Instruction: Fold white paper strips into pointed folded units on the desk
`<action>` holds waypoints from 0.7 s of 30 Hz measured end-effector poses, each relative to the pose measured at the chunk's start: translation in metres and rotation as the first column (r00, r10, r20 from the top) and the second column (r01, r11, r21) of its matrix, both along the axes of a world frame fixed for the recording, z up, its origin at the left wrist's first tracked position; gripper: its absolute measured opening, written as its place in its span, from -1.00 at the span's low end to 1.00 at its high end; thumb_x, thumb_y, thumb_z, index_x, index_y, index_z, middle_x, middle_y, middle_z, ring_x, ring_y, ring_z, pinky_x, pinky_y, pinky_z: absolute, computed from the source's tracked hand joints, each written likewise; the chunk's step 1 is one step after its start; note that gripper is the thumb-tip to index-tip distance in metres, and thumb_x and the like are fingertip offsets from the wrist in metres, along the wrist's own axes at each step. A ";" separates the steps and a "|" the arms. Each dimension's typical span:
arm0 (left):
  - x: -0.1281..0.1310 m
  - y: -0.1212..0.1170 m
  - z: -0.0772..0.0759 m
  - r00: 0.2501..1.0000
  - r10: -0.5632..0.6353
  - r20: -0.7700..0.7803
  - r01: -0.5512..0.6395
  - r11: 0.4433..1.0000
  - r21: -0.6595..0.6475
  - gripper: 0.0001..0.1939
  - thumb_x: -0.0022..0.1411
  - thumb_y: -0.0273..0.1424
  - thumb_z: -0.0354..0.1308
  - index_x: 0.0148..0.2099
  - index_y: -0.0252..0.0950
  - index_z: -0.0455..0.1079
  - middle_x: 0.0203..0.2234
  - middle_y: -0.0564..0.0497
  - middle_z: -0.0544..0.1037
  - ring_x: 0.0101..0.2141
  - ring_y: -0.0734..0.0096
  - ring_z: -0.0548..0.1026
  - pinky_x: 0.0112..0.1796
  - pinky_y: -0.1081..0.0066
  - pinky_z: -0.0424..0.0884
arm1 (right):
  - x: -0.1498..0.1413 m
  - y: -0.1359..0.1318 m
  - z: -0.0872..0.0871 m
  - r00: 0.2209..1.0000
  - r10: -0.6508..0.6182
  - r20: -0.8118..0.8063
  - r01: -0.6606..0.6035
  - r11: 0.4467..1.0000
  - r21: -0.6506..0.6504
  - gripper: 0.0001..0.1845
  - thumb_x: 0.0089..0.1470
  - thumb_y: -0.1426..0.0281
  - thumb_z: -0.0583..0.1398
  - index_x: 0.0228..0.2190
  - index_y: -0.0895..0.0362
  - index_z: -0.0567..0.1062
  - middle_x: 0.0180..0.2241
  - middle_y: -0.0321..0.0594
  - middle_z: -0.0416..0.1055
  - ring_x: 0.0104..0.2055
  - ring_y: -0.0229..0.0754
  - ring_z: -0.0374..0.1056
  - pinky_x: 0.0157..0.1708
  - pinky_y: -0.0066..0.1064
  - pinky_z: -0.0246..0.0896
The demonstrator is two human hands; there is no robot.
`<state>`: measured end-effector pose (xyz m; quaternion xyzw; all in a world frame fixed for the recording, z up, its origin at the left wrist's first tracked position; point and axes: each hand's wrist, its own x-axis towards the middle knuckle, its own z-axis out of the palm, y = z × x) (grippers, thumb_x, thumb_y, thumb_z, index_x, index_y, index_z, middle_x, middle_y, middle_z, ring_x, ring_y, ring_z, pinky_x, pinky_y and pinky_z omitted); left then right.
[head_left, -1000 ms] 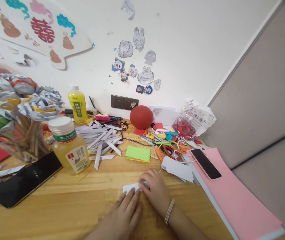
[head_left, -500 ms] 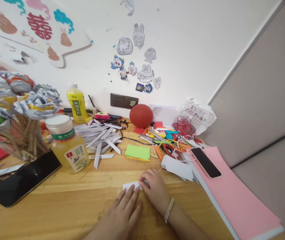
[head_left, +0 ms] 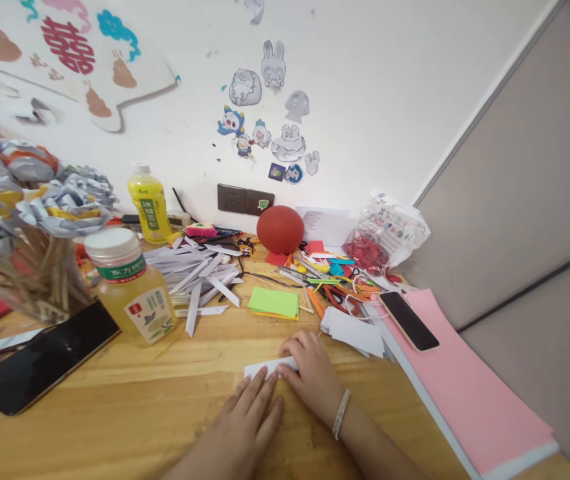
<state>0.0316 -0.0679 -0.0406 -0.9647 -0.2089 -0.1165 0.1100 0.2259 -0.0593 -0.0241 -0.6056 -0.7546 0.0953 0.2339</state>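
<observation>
A narrow folded strip of white paper (head_left: 271,365) lies on the wooden table (head_left: 115,413) in front of me. My left hand (head_left: 246,423) rests on its near edge from the left, fingers stretched out and fingertips pressing it down. At the strip's right end, my right hand (head_left: 315,375) has its fingers bent, with the thumb on the paper and the index finger curled behind it. A beaded bracelet (head_left: 341,413) circles the right wrist. Beyond the hands sit a stack of green paper slips (head_left: 273,302) and a pile of white paper cards (head_left: 353,331).
Folded white strips (head_left: 199,273) heap behind a drink bottle (head_left: 137,293) at left, near a large dark phone (head_left: 45,360). A red balloon (head_left: 280,230) stands by the wall. Scissors and scraps clutter the back. Another phone (head_left: 409,321) lies on pink paper (head_left: 475,393) at right.
My right thumb has slid slightly along the strip, and more of the strip's far edge shows between the hands. The left hand stays pressed in place. The view has shifted slightly.
</observation>
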 end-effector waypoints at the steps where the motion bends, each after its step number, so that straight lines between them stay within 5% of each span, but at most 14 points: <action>1: 0.000 0.000 0.000 1.000 -0.001 -0.002 0.001 1.000 -0.002 -0.46 0.08 -0.63 0.02 0.15 -0.35 0.24 0.13 -0.26 0.29 0.14 0.00 0.21 0.03 0.12 0.27 | 0.003 0.000 0.001 1.000 -0.004 0.012 0.005 1.000 -0.008 -0.85 0.02 0.43 0.25 -0.32 0.12 0.39 -0.27 -0.25 0.30 -0.19 -0.14 0.15 -0.18 -0.32 0.06; 10: -0.004 0.005 0.000 0.999 -0.014 0.031 0.016 0.999 -0.047 -0.41 0.04 -0.67 0.00 0.15 -0.28 0.24 0.13 -0.19 0.31 0.10 0.08 0.28 0.00 0.22 0.34 | 0.031 -0.002 0.013 0.996 -0.073 -0.048 0.065 0.985 -0.157 -0.83 -0.03 0.41 0.30 -0.35 0.10 0.42 -0.28 -0.27 0.30 -0.15 -0.12 0.17 -0.15 -0.33 0.06; 16: -0.013 0.016 -0.007 0.995 -0.061 0.079 0.057 0.997 0.048 -0.56 0.12 -0.52 0.03 0.08 -0.22 0.31 0.02 -0.11 0.45 -0.01 0.22 0.43 -0.10 0.38 0.42 | 0.034 0.001 0.008 0.996 -0.054 -0.068 0.043 0.989 -0.143 -0.83 -0.02 0.37 0.30 -0.35 0.10 0.42 -0.27 -0.26 0.31 -0.16 -0.12 0.18 -0.15 -0.32 0.05; 21: -0.015 0.016 0.003 0.997 -0.067 0.034 0.063 0.992 0.106 -0.55 0.09 -0.49 0.06 0.06 -0.23 0.33 0.00 -0.16 0.46 -0.05 0.18 0.47 -0.16 0.37 0.46 | 0.033 0.004 0.006 0.993 -0.050 -0.110 0.033 0.988 -0.153 -0.85 -0.06 0.44 0.31 -0.42 0.13 0.41 -0.29 -0.27 0.31 -0.16 -0.14 0.18 -0.13 -0.33 0.03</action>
